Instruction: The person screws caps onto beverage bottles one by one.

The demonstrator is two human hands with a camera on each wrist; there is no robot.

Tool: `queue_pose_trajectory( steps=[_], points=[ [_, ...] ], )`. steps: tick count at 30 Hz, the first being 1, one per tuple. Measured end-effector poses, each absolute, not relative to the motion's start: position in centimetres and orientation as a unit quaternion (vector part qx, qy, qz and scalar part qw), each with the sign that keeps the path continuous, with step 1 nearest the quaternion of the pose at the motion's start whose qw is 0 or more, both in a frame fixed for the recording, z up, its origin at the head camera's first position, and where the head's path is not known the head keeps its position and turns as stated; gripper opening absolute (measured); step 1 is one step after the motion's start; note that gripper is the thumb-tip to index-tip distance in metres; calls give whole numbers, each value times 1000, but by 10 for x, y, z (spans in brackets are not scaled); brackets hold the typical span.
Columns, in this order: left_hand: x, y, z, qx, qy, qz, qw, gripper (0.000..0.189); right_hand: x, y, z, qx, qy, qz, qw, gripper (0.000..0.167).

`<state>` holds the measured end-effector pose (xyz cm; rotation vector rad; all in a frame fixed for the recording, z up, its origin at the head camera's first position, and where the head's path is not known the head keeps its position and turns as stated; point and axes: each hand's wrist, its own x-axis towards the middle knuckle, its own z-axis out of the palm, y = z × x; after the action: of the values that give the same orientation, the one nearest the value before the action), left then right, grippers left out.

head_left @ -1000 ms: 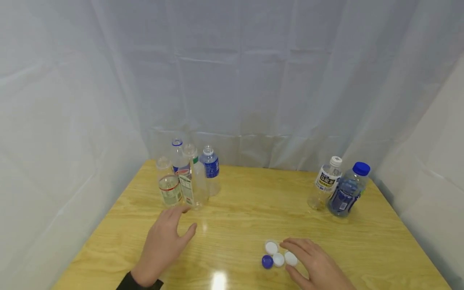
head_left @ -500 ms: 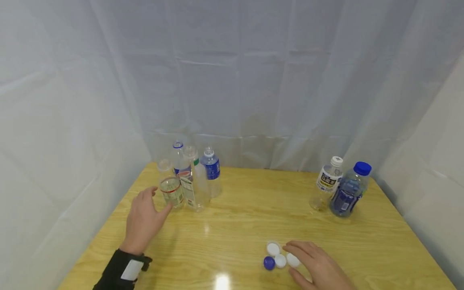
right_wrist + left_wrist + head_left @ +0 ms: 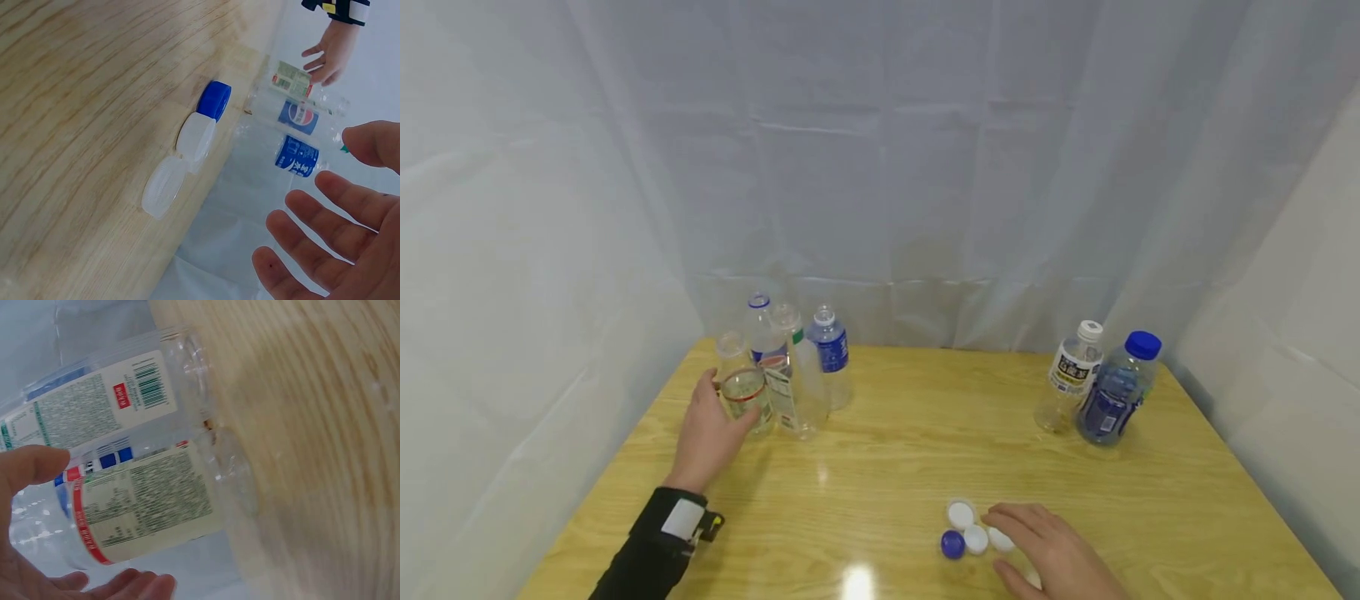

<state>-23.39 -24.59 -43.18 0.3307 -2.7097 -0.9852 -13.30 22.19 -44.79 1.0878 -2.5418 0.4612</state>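
At the left of the table my left hand (image 3: 706, 437) reaches around a clear plastic bottle with a red-banded, pale label (image 3: 150, 506). In the left wrist view, thumb and fingers lie on either side of this uncapped bottle, the fingers apart from it. Near the front right, my right hand (image 3: 1056, 550) hovers beside the bottle caps, fingers spread and holding nothing. The caps are a blue cap (image 3: 952, 545) and several white ones, among them a white cap (image 3: 195, 137) touching the blue one. My right hand partly covers the rightmost white cap (image 3: 1000, 539).
Beside the red-banded bottle stand a tall clear bottle (image 3: 808, 383), a blue-rimmed bottle (image 3: 760, 321) and a blue-labelled bottle (image 3: 831, 354), all uncapped. At the right are a white-capped bottle (image 3: 1072, 375) and a blue-capped bottle (image 3: 1116, 396). Pale sheeting (image 3: 887, 167) encloses the table.
My left hand has moved left and forward, from in front of the bottles to around the red-banded one. My right hand has stayed nearly still beside the caps.
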Motion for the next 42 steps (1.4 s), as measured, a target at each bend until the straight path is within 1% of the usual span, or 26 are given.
queue_pose_trajectory(
  steps=[3,8,12,17,20,24,28,31,38,42],
  points=[
    [-240,-248,-437,124,-914,-371,106,102,-134,223,-449,389,-891,162,169,43],
    [-248,-251,-443,125,-907,-391,92,105,-134,225,-451,391,-892,167,152,41],
    [-253,-249,-443,128,-905,-394,94,104,-133,226,-454,387,-896,169,140,40],
    [-257,-249,-442,130,-909,-379,114,95,-134,227,-454,385,-897,170,134,40],
    [-256,-249,-442,129,-910,-372,126,91,-134,227,-454,387,-896,172,133,41],
    [-254,-249,-443,135,-910,-371,129,91,-133,226,-455,390,-895,170,137,42],
    [-250,-250,-444,139,-910,-367,131,91,-134,227,-457,400,-887,160,168,43],
    [-247,-249,-443,140,-911,-364,134,91,-135,227,-458,404,-882,158,182,44],
    [-236,-248,-437,134,-913,-359,141,91,-134,227,-458,393,-889,158,172,44],
    [-227,-245,-433,121,-915,-353,153,91,-134,227,-458,395,-888,159,172,45]
  ],
)
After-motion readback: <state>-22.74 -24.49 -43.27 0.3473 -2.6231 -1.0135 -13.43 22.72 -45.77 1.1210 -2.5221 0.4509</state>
